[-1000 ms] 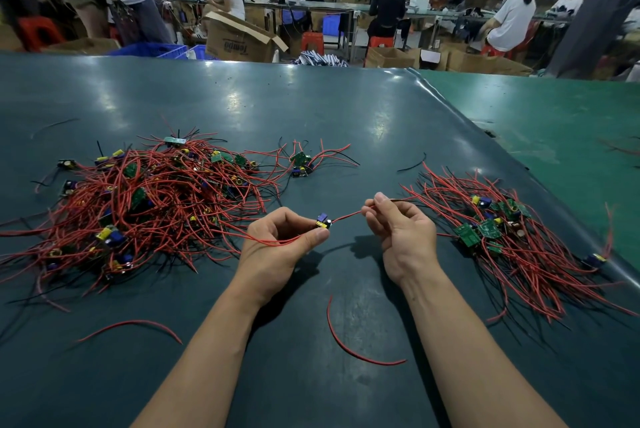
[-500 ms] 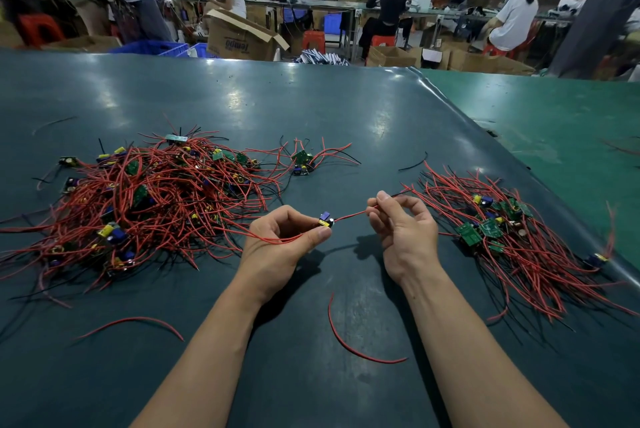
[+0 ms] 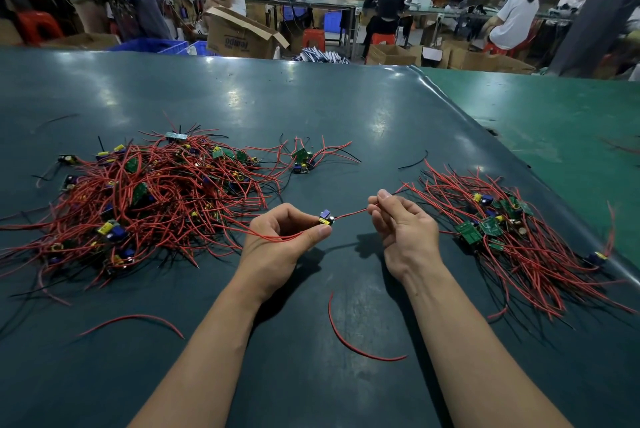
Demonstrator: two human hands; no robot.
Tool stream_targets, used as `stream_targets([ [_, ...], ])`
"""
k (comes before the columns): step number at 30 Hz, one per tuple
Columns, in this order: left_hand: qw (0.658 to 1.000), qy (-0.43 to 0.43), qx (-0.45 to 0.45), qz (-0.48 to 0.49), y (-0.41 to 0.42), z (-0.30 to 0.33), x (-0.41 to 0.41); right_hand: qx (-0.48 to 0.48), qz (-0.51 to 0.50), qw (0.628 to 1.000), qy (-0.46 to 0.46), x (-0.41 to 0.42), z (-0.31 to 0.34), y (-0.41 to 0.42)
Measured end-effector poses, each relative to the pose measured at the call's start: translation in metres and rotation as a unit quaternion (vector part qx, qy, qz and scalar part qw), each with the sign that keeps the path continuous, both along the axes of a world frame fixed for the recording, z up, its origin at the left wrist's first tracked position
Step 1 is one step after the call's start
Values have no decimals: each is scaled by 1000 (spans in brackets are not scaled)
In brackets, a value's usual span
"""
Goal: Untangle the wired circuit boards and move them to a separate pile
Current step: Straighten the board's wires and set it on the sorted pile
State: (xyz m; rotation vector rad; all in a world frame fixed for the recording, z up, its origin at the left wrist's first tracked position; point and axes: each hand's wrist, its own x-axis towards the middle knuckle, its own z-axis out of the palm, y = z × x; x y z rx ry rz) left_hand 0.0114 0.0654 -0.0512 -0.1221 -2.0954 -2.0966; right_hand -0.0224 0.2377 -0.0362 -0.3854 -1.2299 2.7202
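Note:
A big tangled pile of circuit boards (image 3: 149, 195) with red wires lies on the left of the dark green table (image 3: 346, 109). A smaller, sorted pile (image 3: 512, 237) lies on the right. Between them my left hand (image 3: 280, 244) pinches a small wired circuit board (image 3: 326, 218) with blue and yellow parts, its red wires trailing under my fingers toward the left pile. My right hand (image 3: 401, 226) pinches that board's red wire (image 3: 351, 214), stretched taut between my two hands just above the table.
A lone small board (image 3: 302, 161) with wires sits behind my left hand. Loose red wire pieces (image 3: 356, 341) lie near my forearms, another (image 3: 135, 320) to the left. A lighter green table (image 3: 561, 122) adjoins on the right. People and cardboard boxes (image 3: 239, 34) fill the background.
Both hands stay almost where they were, holding the same board and wire. The two piles lie unchanged.

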Motion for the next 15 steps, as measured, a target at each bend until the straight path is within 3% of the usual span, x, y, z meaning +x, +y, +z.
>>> stream_targets([
  [15, 1000, 5, -5, 0, -1, -1, 0, -12, 4, 1000, 0, 0, -1, 1],
])
